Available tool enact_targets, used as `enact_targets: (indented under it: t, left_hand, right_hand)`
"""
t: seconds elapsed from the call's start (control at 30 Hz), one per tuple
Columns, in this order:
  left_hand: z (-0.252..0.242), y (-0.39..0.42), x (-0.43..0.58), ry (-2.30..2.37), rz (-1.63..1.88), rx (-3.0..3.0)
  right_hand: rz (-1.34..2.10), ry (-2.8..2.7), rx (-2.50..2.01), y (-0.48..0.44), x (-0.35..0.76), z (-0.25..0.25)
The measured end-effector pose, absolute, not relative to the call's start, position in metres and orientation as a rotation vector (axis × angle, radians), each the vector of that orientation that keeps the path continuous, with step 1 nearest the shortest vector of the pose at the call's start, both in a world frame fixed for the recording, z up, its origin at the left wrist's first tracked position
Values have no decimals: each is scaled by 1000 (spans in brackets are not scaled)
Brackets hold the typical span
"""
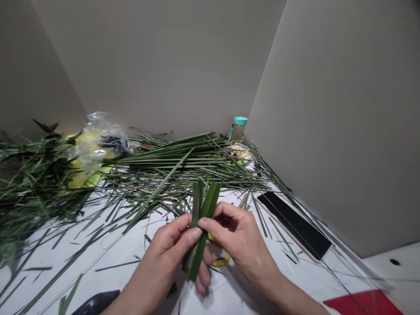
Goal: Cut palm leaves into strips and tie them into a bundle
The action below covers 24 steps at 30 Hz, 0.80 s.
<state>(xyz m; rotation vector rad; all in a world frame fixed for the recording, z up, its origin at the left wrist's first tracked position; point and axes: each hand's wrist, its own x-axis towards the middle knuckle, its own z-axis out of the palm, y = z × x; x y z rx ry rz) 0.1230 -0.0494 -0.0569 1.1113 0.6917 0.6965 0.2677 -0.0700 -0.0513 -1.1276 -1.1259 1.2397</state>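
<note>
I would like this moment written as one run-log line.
left hand: pinches green leaf strips | right hand: pinches them too | near right hand: yellow loop, partly hidden | right side: smartphone | behind: leaf pile, teal-lidded bottle

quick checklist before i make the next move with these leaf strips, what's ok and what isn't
1. Left hand gripping the leaf strips: ok, thumb pressed on them.
2. Right hand gripping them too: ok, thumb beside the left one.
3. Strips' upper ends together: not ok, they spread apart above the thumbs.
4. Yellow loop clear of the right hand: cannot tell, partly hidden behind it.
5. Phone clear of both hands: ok, it lies apart from them.
6. White tabletop free of scraps: not ok, leaf pieces are strewn over it.
</note>
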Motion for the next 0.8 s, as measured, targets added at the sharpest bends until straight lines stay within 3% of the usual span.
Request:
enact_targets:
  t: [0.47,0.8]
  left_hand:
    - [-58,-43,120,775,823,1135]
    - [-57,-45,119,799,751,748]
  right_hand:
    - [1138,-1100,-1218,-68,273,-42]
    - [1079,-1178,-1255,-68,273,-42]
